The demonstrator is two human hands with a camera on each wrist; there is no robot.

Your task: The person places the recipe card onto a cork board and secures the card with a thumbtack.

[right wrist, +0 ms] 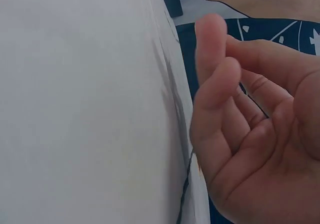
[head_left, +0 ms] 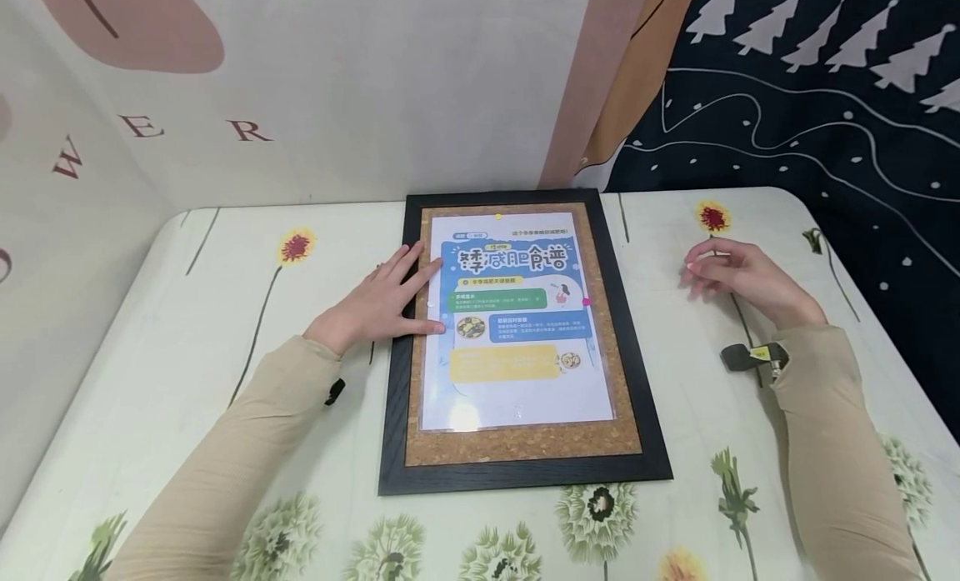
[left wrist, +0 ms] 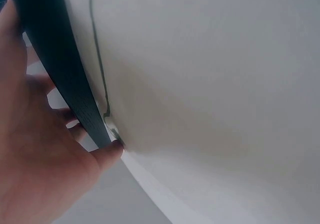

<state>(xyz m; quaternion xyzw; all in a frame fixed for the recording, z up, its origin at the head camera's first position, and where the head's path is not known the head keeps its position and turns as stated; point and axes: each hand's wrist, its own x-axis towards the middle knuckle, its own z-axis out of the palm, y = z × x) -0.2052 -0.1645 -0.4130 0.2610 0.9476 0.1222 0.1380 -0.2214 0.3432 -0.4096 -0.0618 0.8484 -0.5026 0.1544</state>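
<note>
A black-framed cork board (head_left: 525,444) lies flat on the table, with a printed sheet (head_left: 517,402) in blue, green and yellow on it. At the sheet's top edge sits a small yellow pin (head_left: 498,217), and at its right edge a pink pin (head_left: 586,302). My left hand (head_left: 382,302) rests with spread fingers across the board's left side, fingertips reaching the sheet's edge; the left wrist view shows the black frame edge (left wrist: 62,67) beside that hand. Right of the board, my right hand (head_left: 742,277) is held over the table, its fingers loosely bent with nothing visible in them.
The table's cloth (head_left: 180,331) is pale with printed flowers. Behind it hangs a light curtain (head_left: 375,89) with letters, and at the right a dark cloth (head_left: 795,139) with white trees. A small black device (head_left: 738,358) is by my right sleeve.
</note>
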